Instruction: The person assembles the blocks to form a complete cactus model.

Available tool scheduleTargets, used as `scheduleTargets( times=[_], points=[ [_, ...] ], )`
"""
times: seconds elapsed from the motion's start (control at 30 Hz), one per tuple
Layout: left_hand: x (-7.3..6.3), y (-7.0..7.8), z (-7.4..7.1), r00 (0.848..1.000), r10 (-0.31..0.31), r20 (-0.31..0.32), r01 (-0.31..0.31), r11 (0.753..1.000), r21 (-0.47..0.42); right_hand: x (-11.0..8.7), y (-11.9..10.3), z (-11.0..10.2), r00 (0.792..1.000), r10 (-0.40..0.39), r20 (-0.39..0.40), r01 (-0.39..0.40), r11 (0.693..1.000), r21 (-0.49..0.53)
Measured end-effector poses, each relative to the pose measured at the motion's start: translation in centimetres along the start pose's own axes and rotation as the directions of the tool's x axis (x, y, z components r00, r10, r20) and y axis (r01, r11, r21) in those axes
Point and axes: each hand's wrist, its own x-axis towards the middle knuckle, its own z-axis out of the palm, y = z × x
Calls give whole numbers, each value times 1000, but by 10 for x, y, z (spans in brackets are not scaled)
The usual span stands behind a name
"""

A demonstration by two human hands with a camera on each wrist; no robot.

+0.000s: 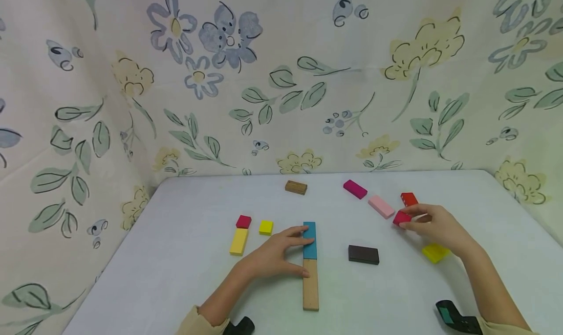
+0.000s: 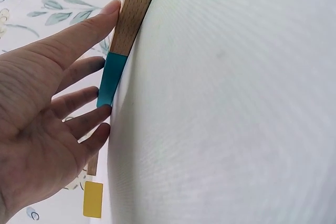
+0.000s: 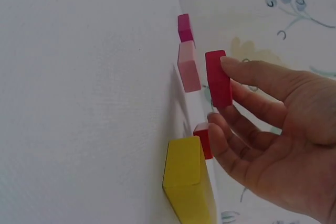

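A blue block (image 1: 310,252) and a natural wood block (image 1: 311,291) lie end to end in a line on the white table. My left hand (image 1: 270,256) rests against them, fingertips on the blue block and thumb on the wooden one, its fingers spread and fairly straight. My right hand (image 1: 435,225) pinches a red block (image 3: 219,87) between thumb and fingers. In the right wrist view that block appears raised off the table. Close to the right hand are another red block (image 1: 409,198), a pink block (image 1: 381,206) and a yellow block (image 1: 435,252).
A dark block (image 1: 363,255) lies between the hands. Behind are a magenta block (image 1: 355,189) and a brown wooden block (image 1: 296,187). On the left lie a small red block (image 1: 244,221), a yellow block (image 1: 239,241) and a yellow square block (image 1: 266,227). Floral cloth (image 1: 281,80) hangs behind.
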Motion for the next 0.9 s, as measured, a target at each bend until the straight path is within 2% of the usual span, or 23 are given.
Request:
scheduleTargets(
  times=[0.3,0.53,0.9],
  points=[
    [-1,2,-1,1000,-16,8,16,1000,19,5,-18,3,994,-99,-35,98,995,-27],
    [-2,1,0,1000,-11,4,11,1000,21,11,-32,5,983,-179,-50,179,984,-4],
    [-1,0,1,1000,-1,-2,1,1000,24,23,-58,16,982,-186,-33,188,979,78]
  ],
)
